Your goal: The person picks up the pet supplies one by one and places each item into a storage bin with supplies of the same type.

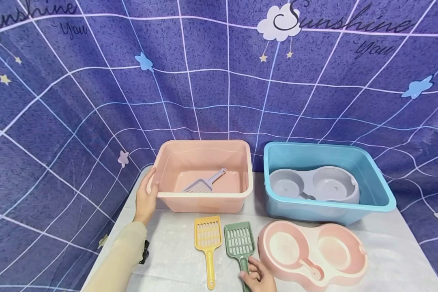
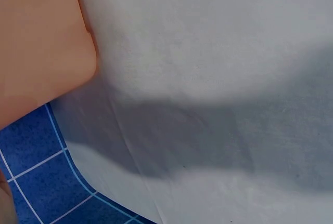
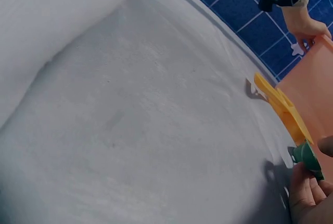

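Note:
My left hand [image 1: 145, 205] grips the left front corner of a pink litter box [image 1: 204, 202], thumb by the front rim and fingers along the left side. That hand [image 3: 307, 29] shows at the box's edge in the right wrist view too. My right hand [image 1: 259, 276] holds the handle of a green slotted litter scoop [image 1: 240, 239], thumb and fingers on either side of it. In the right wrist view the green handle's end [image 3: 308, 157] shows between thumb and fingers. Left of it, a yellow litter scoop [image 1: 208, 233] lies with its handle toward me.
Inside the pink box lies a grey scoop [image 1: 200, 185]. A blue litter box [image 1: 314, 209] stands at the right with a grey double pet bowl [image 1: 306, 180] inside. A pink double bowl [image 1: 314, 239] sits before it, right of my right hand. Purple patterned cloth [image 1: 211, 89] hangs behind the table.

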The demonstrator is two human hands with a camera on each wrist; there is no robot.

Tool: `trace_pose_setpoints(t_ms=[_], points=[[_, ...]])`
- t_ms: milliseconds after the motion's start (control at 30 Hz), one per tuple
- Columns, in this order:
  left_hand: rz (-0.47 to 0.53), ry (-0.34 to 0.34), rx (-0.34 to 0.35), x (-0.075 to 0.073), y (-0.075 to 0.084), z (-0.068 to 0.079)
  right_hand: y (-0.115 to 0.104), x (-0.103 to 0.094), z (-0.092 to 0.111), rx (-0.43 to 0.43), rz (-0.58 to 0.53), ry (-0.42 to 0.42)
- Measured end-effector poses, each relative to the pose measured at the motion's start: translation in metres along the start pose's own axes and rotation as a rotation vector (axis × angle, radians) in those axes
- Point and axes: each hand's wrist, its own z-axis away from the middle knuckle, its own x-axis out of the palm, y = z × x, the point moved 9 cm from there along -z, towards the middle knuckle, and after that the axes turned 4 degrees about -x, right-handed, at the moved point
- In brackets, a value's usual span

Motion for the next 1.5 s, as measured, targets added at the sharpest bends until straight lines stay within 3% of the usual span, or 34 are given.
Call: trace_pose_setpoints(t_ms=[333,733,1067,1333,1500], points=[[-0.004,0.003,0.000,0.0000,-0.0009,0.0006,-0.0064,-0.0017,0.0015,-0.170,-0.007,0.065],[-0.062,-0.079,0.003,-0.0003,-0.0019,-0.0026,-0.0008,0.0035,-0.0011,-0.028,-0.066,0.049],[-0.086,-0.053,0.006,-0.0014,0.0013,-0.0032,-0.0011,0.0042,-0.0009,-0.015,-0.095,0.077],[-0.110,-0.103,0.020,-0.0021,0.0053,-0.0045,-0.0017,0.0064,-0.0007,-0.009,-0.078,0.109],[-0.079,-0.161,0.024,-0.0019,0.0058,-0.0038,-0.0040,0.0075,0.0024,-0.052,-0.062,0.130]])
